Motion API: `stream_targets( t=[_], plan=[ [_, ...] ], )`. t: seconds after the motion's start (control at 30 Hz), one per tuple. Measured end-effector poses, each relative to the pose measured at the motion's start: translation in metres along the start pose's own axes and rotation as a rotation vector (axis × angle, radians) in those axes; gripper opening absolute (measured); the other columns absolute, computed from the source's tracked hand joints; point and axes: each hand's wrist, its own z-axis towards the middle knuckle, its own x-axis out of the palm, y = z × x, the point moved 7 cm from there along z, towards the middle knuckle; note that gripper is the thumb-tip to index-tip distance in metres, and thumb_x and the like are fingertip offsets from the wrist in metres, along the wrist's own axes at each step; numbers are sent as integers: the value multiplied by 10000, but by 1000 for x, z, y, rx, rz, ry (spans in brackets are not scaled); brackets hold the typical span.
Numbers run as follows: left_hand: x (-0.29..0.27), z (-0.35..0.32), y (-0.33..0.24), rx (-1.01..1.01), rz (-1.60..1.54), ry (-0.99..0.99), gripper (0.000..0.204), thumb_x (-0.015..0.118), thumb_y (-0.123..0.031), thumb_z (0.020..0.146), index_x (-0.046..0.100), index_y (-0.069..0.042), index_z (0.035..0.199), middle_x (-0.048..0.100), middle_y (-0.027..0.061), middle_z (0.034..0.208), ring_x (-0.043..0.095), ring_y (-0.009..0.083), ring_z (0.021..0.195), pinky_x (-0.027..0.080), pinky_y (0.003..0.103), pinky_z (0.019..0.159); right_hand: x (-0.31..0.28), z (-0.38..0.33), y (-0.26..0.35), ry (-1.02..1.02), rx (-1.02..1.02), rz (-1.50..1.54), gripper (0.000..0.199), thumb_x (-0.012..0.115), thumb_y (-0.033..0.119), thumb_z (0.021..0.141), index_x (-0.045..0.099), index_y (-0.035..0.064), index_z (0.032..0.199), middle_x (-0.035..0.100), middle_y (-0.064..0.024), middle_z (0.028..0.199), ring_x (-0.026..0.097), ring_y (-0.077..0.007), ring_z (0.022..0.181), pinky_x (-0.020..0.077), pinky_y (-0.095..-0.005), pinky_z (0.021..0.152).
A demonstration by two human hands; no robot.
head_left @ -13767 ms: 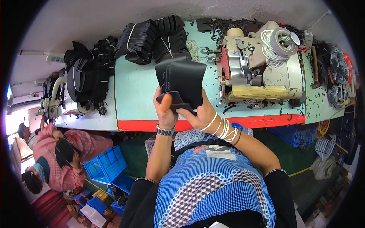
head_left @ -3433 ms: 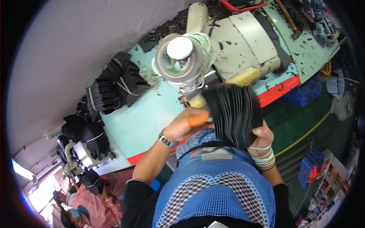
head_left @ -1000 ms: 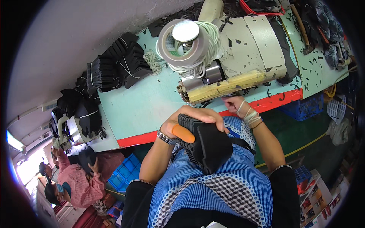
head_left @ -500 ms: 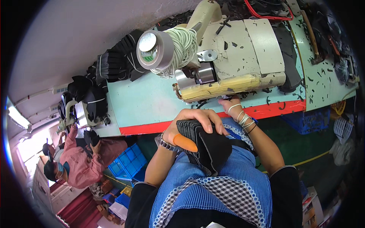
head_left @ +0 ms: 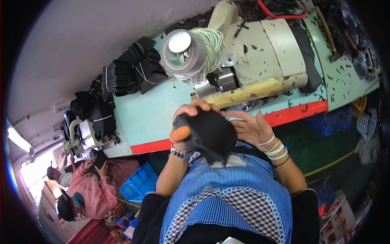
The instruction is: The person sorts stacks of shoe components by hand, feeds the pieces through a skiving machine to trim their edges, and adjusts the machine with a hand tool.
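Now, left hand: our left hand is closed around a stack of black pieces, fingers curled over its top edge, an orange cover on the thumb pressed to its near side.
Right hand: our right hand is spread wide, palm turned to the stack's right side, fingertips just beside it; we cannot tell whether they touch.
Stack: we hold it above our blue checked apron, near the table's red front edge, not resting on the table.
Wrists: a watch on the left, white bands on the right.
Table: pale green top, littered with black scraps toward the right.
Machine: a cream sewing machine stands just behind our hands, a pale wooden strip along its front.
Above the machine: a roll of silver tape sits against a coil of white cord, blocking part of the machine from us.
Bundles: tied black bundles lie at the table's far left, well apart from our hands.
Neighbour: a person in a pink shirt sits at lower left beside blue crates, at another machine.
Right side: another blue crate under the table.
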Motion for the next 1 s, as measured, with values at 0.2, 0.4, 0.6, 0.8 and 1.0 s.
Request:
stream_targets(
  t=[0.2,0.4,0.6,0.8,1.0],
  plan=[
    [-14,6,-3,-42,28,-56,595,762,-530,760,605,-62,1093,523,207,1198,537,430,1172,463,616,988,45,16,-20,101,25,-442,754,626,262,874,291,-87,1453,477,-147,1373,474,-204,1258,368,-337,1071],
    [-13,20,-31,-225,26,-12,630,772,-488,778,573,-102,1233,445,293,1373,451,426,1295,385,583,1064,45,18,-13,-42,-49,-328,643,649,260,876,425,-88,1368,576,-146,1241,552,-185,1147,428,-321,999],
    [-46,16,-24,-851,611,-140,545,659,-174,884,496,117,1315,602,247,1228,635,274,1101,498,363,952,32,19,19,-338,-7,-955,564,760,316,826,579,-74,1192,663,-138,1044,631,-160,959,501,-274,851],
    [-67,7,-18,-895,275,-326,258,533,-58,963,585,98,1161,648,173,1129,669,186,979,557,263,827,10,23,21,-377,-89,-573,363,685,168,905,612,-93,1146,675,-75,1033,633,-103,872,514,-247,763],
    [-71,13,-9,-1011,398,-499,313,560,-31,944,562,77,1238,638,139,1192,642,166,1044,532,269,884,-9,31,22,-487,37,-571,300,697,167,888,665,-81,1054,698,-64,952,629,-88,822,507,-235,744]
  ],
)
